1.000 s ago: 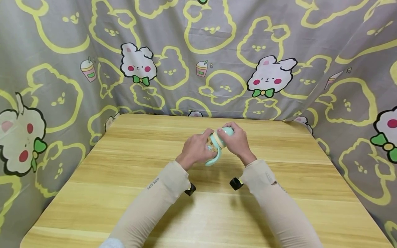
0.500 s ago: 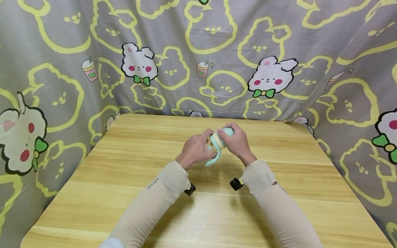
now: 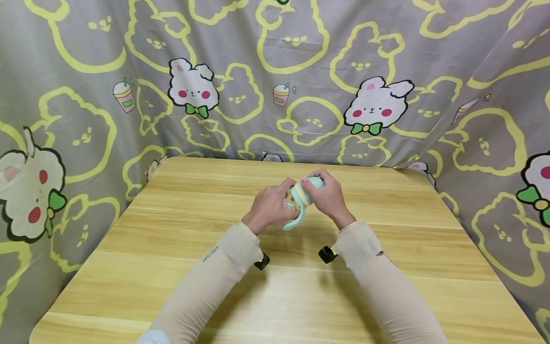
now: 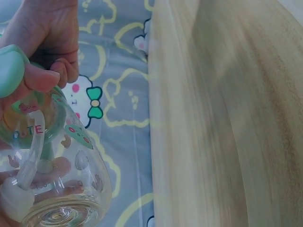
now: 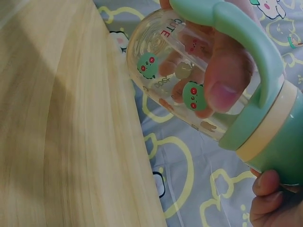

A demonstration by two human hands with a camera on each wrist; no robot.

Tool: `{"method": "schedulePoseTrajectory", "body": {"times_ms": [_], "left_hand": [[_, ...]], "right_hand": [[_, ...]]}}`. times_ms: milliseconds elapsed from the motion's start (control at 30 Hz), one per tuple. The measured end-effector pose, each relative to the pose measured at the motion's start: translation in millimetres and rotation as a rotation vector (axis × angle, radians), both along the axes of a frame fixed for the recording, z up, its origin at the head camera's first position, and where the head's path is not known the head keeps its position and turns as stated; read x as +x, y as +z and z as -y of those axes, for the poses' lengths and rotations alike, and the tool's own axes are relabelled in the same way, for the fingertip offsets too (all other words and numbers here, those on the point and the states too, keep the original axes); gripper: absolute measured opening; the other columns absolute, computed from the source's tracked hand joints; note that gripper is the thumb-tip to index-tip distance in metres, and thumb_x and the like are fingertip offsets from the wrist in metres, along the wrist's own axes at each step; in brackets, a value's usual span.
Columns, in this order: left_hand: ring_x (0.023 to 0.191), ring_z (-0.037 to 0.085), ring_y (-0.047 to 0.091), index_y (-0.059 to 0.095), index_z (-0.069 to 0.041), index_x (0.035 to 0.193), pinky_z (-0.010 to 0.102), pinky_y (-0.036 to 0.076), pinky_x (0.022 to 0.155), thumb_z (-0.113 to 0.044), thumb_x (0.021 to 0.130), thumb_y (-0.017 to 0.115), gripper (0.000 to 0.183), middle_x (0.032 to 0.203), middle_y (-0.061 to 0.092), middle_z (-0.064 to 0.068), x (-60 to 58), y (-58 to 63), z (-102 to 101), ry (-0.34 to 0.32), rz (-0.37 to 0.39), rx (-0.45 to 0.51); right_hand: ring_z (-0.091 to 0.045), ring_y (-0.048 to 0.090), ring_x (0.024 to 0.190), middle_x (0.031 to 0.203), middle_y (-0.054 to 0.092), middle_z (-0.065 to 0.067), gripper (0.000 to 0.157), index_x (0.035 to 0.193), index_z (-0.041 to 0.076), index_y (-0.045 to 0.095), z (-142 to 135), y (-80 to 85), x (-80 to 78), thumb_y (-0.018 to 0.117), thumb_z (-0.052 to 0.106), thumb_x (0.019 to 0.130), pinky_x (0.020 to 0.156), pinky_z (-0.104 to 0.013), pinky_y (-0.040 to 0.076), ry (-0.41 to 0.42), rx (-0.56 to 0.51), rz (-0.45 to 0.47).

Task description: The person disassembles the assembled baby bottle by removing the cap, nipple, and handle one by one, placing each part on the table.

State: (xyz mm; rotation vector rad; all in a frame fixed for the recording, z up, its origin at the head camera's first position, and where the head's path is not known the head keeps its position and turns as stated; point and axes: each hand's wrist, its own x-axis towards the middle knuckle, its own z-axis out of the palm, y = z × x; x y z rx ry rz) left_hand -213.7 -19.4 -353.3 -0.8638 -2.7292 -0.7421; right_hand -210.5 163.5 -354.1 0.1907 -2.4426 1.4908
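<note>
A clear baby bottle [image 3: 292, 201] with mint-green handles and a mint lid [image 3: 316, 182] is held tilted above the table, its lid end up to the right. My left hand [image 3: 270, 205] grips the transparent body; in the right wrist view its thumb [image 5: 229, 75] lies across the bottle wall beside a handle [image 5: 251, 35]. My right hand [image 3: 328, 196] holds the lid, thumb on its near side. Inside the bottle, the left wrist view shows a straw [image 4: 35, 142] with a white weighted end. Small cartoon prints cover the body [image 4: 85, 170].
Beneath both hands spreads a light wood-grain table [image 3: 180, 205]. A grey curtain [image 3: 240, 38] with yellow outlines and white rabbits hangs behind it and along both sides. Small black devices [image 3: 328, 254] sit at both wrists.
Both hands keep their hold on the bottle in nearly the same place. Only a very slight shift of the view shows.
</note>
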Motion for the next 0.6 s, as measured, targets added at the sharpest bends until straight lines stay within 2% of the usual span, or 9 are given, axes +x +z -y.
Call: {"method": "schedulePoseTrajectory", "body": {"times_ms": [67,133,233,300,467,600], "left_hand": [[0.063,0.016,0.054,0.052,-0.018,0.127,0.030,0.044,0.054,-0.034,0.076,0.076,0.058,0.086,0.062,0.004,-1.4,-0.8,1.4,-0.010,0.029,0.026],[0.062,0.017,0.054,0.051,-0.019,0.127,0.031,0.043,0.054,-0.032,0.077,0.076,0.057,0.084,0.063,0.004,-2.7,-2.7,4.4,0.004,0.062,0.048],[0.063,0.017,0.056,0.051,-0.020,0.127,0.031,0.044,0.053,-0.031,0.077,0.076,0.057,0.084,0.063,0.004,-3.8,-6.9,10.8,0.048,0.095,0.032],[0.064,0.017,0.056,0.052,-0.020,0.127,0.031,0.044,0.053,-0.032,0.077,0.076,0.057,0.088,0.064,0.005,-4.5,-8.7,14.7,0.074,0.090,0.004],[0.067,0.019,0.058,0.051,-0.018,0.128,0.033,0.046,0.055,-0.032,0.077,0.076,0.058,0.091,0.064,0.007,-6.8,-8.8,17.7,0.056,0.065,-0.003],[0.068,0.019,0.058,0.051,-0.018,0.128,0.033,0.046,0.056,-0.033,0.077,0.076,0.059,0.092,0.065,0.008,-6.4,-7.7,16.9,0.049,0.073,-0.007]], "right_hand": [[-0.024,0.054,0.071,0.092,0.059,-0.015,0.034,0.104,0.008,0.060,-3.2,1.8,-0.5,0.062,0.039,0.090,0.054,-0.034,0.049,0.000,-0.013,0.007],[-0.023,0.054,0.071,0.092,0.057,-0.017,0.034,0.107,0.007,0.059,-10.9,5.0,-1.2,0.063,0.037,0.090,0.053,-0.032,0.049,-0.036,-0.040,-0.002],[-0.023,0.052,0.071,0.092,0.055,-0.017,0.034,0.109,0.005,0.058,-27.2,10.5,-2.5,0.062,0.033,0.091,0.051,-0.029,0.047,-0.116,-0.044,-0.043],[-0.025,0.052,0.072,0.093,0.054,-0.019,0.034,0.110,0.005,0.057,-36.6,13.9,-2.9,0.060,0.034,0.092,0.051,-0.028,0.047,-0.146,-0.025,-0.067],[-0.027,0.056,0.074,0.098,0.056,-0.022,0.044,0.115,0.005,0.055,-40.2,17.0,-2.7,0.057,0.042,0.092,0.053,-0.029,0.050,-0.087,0.043,-0.032],[-0.028,0.057,0.073,0.095,0.057,-0.022,0.044,0.116,0.006,0.054,-36.9,13.7,-3.8,0.057,0.043,0.092,0.052,-0.031,0.051,-0.092,0.064,-0.013]]}}
